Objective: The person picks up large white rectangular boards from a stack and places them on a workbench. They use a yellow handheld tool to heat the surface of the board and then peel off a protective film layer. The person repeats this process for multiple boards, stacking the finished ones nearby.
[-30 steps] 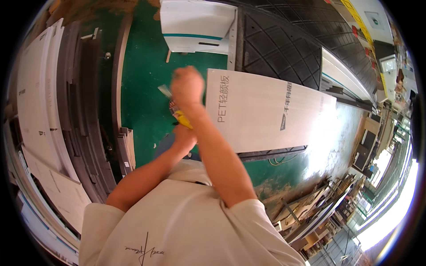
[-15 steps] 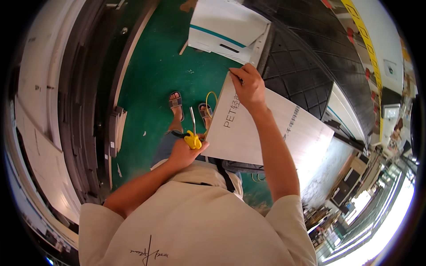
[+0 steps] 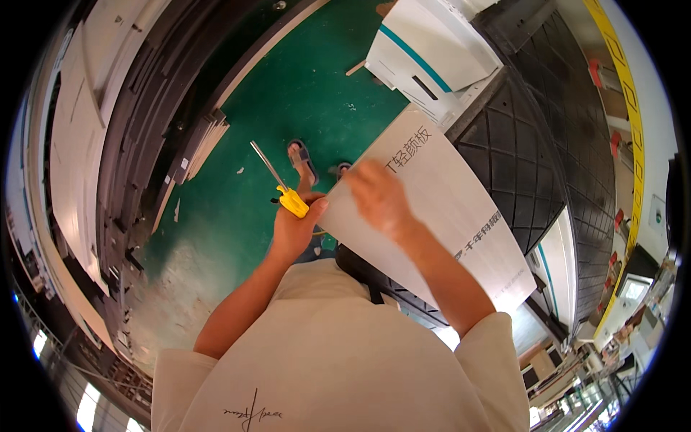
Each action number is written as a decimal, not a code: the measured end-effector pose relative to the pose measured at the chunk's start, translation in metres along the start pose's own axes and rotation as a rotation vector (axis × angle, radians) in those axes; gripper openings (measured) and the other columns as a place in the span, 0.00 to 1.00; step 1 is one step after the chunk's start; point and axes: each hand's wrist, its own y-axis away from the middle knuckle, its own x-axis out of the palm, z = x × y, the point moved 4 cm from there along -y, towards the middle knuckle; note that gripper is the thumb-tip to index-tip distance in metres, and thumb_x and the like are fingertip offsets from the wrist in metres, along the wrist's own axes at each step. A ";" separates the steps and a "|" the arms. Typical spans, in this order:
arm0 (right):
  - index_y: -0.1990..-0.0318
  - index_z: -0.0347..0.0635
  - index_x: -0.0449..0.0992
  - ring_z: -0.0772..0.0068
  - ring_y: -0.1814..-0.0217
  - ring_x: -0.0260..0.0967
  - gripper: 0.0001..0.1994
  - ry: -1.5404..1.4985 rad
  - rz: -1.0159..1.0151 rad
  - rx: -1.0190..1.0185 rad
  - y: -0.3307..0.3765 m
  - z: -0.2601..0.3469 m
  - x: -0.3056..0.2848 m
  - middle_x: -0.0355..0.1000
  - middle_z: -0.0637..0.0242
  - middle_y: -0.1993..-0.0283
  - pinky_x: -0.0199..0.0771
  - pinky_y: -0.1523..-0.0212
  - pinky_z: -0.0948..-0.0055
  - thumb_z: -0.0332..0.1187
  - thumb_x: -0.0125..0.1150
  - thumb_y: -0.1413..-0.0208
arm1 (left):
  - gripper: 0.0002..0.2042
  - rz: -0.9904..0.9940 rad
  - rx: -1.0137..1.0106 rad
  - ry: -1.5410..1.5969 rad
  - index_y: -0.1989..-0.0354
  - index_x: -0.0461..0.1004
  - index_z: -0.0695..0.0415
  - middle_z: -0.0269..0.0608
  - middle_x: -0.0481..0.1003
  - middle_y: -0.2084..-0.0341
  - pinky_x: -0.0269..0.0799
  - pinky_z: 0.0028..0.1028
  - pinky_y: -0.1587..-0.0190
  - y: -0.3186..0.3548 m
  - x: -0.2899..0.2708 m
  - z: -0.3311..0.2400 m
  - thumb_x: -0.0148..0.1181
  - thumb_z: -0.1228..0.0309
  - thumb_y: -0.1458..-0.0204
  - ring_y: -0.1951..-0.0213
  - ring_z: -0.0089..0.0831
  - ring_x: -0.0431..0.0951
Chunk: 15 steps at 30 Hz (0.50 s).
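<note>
A tool with a yellow handle (image 3: 294,202) and a slim metal shaft is held in my left hand (image 3: 291,229), its shaft pointing up and to the left. My left thumb rests by the near-left corner of a long white board (image 3: 446,194) with dark printing, which slants across my front. My right hand (image 3: 378,196) is over the board's left edge, smeared by motion. Whether it touches the board or holds anything cannot be made out.
Black grooved table surfaces (image 3: 504,133) lie beyond the board on the right. A white cabinet-like unit (image 3: 410,54) with a teal stripe stands ahead. Stacked dark panels (image 3: 155,93) line the left side. My sandaled foot (image 3: 302,160) is on the green floor (image 3: 281,86).
My right hand has left the board's far corner and come down its left edge toward me. The yellow-handled tool has tilted left. The view has turned, shifting the surroundings.
</note>
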 end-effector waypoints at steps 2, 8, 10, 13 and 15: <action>0.57 0.46 0.80 0.55 0.58 0.71 0.12 -0.033 0.083 -0.036 0.004 0.007 0.005 0.67 0.60 0.63 0.75 0.60 0.58 0.24 0.63 0.50 | 0.14 -0.020 -0.045 0.049 0.57 0.81 0.65 0.28 0.75 0.71 0.67 0.22 0.67 0.001 0.002 -0.002 0.66 0.64 0.38 0.69 0.17 0.70; 0.62 0.43 0.80 0.48 0.58 0.75 0.04 0.285 -0.085 0.217 -0.077 -0.135 -0.102 0.74 0.57 0.62 0.75 0.59 0.54 0.28 0.61 0.42 | 0.13 -0.015 -0.080 -0.059 0.59 0.83 0.60 0.32 0.79 0.70 0.73 0.26 0.63 0.008 -0.008 0.003 0.69 0.61 0.41 0.68 0.20 0.77; 0.66 0.40 0.81 0.47 0.62 0.73 0.04 0.367 -0.151 0.262 -0.092 -0.149 -0.127 0.72 0.57 0.65 0.73 0.62 0.55 0.29 0.62 0.41 | 0.14 -0.031 -0.048 -0.033 0.59 0.83 0.60 0.32 0.79 0.70 0.73 0.26 0.62 0.009 -0.005 0.009 0.69 0.61 0.41 0.67 0.21 0.77; 0.64 0.42 0.82 0.51 0.64 0.73 0.03 0.159 -0.158 0.267 -0.078 -0.125 -0.117 0.71 0.58 0.66 0.73 0.63 0.58 0.29 0.63 0.41 | 0.14 -0.053 -0.031 0.059 0.59 0.82 0.61 0.32 0.79 0.69 0.73 0.26 0.61 0.010 -0.004 0.007 0.69 0.61 0.41 0.67 0.22 0.77; 0.62 0.44 0.83 0.54 0.64 0.73 0.03 0.117 -0.115 0.195 -0.069 -0.089 -0.094 0.70 0.59 0.66 0.73 0.63 0.59 0.30 0.64 0.41 | 0.15 -0.052 -0.048 0.118 0.58 0.82 0.63 0.32 0.79 0.69 0.73 0.26 0.61 0.011 -0.004 0.009 0.69 0.61 0.41 0.67 0.22 0.77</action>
